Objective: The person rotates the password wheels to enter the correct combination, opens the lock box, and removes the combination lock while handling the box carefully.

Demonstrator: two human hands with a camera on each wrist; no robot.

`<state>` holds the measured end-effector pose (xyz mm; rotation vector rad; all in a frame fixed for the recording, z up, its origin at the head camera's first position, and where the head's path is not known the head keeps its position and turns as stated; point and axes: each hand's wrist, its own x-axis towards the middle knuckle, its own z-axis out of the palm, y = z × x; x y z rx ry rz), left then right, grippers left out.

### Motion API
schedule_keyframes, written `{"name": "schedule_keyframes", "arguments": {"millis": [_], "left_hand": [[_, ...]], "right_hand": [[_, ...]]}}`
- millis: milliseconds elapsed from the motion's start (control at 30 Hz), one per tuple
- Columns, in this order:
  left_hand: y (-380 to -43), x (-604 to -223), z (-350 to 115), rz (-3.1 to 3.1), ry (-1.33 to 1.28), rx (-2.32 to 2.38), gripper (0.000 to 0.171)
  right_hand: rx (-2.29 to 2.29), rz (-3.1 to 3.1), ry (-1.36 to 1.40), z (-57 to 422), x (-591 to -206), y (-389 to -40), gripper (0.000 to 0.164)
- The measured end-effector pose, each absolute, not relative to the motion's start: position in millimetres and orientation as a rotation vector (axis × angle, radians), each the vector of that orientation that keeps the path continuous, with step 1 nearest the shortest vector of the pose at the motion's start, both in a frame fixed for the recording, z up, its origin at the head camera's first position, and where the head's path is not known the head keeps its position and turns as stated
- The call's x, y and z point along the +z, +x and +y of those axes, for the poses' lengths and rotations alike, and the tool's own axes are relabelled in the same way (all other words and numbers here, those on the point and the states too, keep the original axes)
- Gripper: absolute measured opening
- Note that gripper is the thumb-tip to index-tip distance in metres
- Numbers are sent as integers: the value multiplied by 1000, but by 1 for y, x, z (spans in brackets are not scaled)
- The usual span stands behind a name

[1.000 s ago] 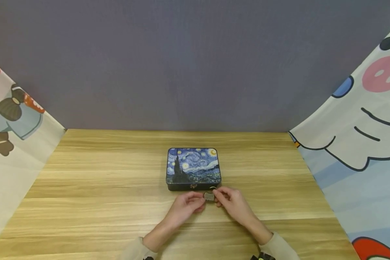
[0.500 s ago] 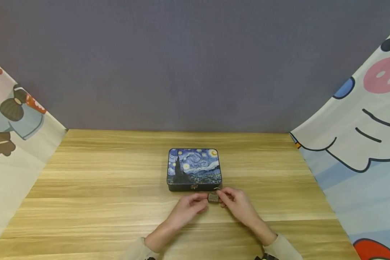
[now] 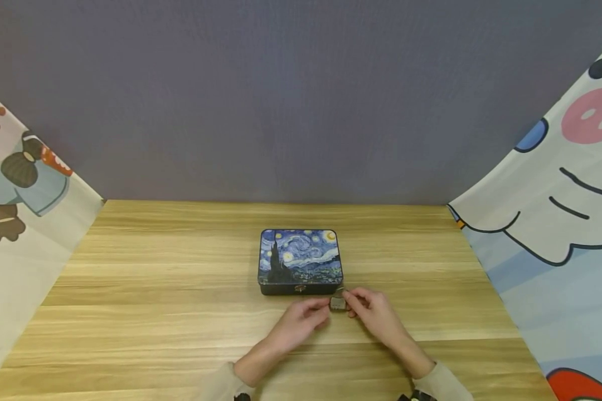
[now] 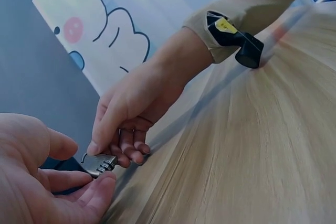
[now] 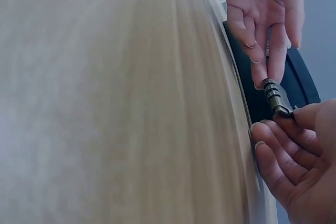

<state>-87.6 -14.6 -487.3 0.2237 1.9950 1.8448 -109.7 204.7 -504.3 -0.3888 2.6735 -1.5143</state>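
A small metal combination padlock [image 3: 338, 303] with number dials is held just in front of the right front corner of a tin box [image 3: 300, 257]. My right hand [image 3: 377, 316] pinches the padlock between thumb and index finger near its curved shackle. My left hand [image 3: 299, 323] reaches in from the other side. In the right wrist view, straight left fingertips [image 5: 260, 80] touch the padlock's dial end [image 5: 271, 92], while the left thumb stands apart. The box is dark-sided, with a starry-night painting on its lid and a small clasp [image 3: 300, 288] at the front.
The box rests on a wood-grain table [image 3: 170, 289]. A grey partition [image 3: 281, 100] rises behind it. Cartoon-printed cloths hang at the left [image 3: 35, 223] and right [image 3: 542, 289]. Beige sleeves and wrist cameras sit near the front edge.
Both hands have shifted slightly to the right along with the padlock. The right hand keeps its pinch, and the box stays in place.
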Motion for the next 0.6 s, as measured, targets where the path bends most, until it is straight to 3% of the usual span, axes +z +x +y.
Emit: {"name": "schedule_keyframes", "arguments": {"millis": [600], "left_hand": [[-87,-487,-1,2104,283,1766,42]], "right_hand": [[-1564,2655,-280,212,-506,-109,11]]}}
